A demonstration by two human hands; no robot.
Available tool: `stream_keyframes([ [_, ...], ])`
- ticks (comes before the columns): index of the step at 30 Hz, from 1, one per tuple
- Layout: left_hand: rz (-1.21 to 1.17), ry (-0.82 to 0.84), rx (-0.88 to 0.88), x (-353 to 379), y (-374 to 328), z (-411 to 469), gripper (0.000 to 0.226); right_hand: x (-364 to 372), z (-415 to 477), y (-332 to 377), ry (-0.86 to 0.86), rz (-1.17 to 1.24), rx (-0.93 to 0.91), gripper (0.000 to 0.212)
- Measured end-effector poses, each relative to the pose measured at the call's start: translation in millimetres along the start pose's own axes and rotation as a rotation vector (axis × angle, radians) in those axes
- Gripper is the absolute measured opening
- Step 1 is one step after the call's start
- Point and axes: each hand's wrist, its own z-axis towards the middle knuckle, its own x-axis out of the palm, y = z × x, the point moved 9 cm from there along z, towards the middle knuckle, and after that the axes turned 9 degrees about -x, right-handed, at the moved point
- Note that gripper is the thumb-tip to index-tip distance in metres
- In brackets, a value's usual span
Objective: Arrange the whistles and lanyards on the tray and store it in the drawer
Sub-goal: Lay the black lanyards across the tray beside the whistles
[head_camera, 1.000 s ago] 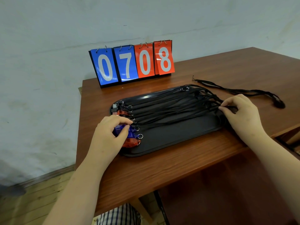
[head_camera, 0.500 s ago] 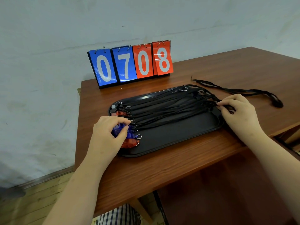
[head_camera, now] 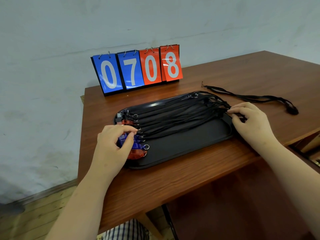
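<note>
Brown wooden table [head_camera: 173,184] carries everything. Black rectangular plastic tray [head_camera: 190,149] lies on it near the front edge and is the landmark here. Blue-and-red flip scoreboard [head_camera: 136,70] reading 0708 stands behind the tray, not touching it.

Black flat lanyards [head_camera: 173,116] run lengthwise over the tray's rear half, fanned out from its left end and drawn together at its right end, probably so they lie straight and untangled for storage. A loose bundle of black cords [head_camera: 251,97] lies on the table beyond the tray's right rear corner, not yet on the tray.

Right hand [head_camera: 251,122] sits at the tray's right end, fingers curled and tips pinching the gathered lanyards, apparently pulling them taut. Left hand [head_camera: 112,146] is at the tray's left end, with thumb and forefinger nipping a translucent blue plastic whistle [head_camera: 136,145], likely to anchor the row. A translucent red plastic whistle [head_camera: 136,155] lies just in front of the blue one, and more whistles are stacked behind it. A small metal split ring [head_camera: 146,146] shows at the blue whistle's tip.

The drawer is not clearly seen; there is a dark gap right of the tray below the table edge, and I cannot tell what it is.

Versus a second ago, both hands keep the same grips and the same spots relative to the tray, and the lanyards and whistles look unmoved. Only the view has shifted slightly.
</note>
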Motion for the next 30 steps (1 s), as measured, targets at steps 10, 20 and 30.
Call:
stream_keyframes([
  [10, 0.015, -0.011, -0.01, -0.8, 0.9, -0.7, 0.021, 9.0, 2.2, -5.3, 0.076, 0.002, 0.033, 0.022],
  [20, -0.043, -0.078, -0.011, -5.4, -6.9, -2.9, 0.024, 3.8, 2.1, -2.0, 0.02, 0.039, -0.004, 0.023],
  [30, -0.019, 0.092, 0.189, 49.2, -105.0, 29.7, 0.021, -9.6, 7.8, -24.6, -0.089, 0.052, 0.084, 0.02],
])
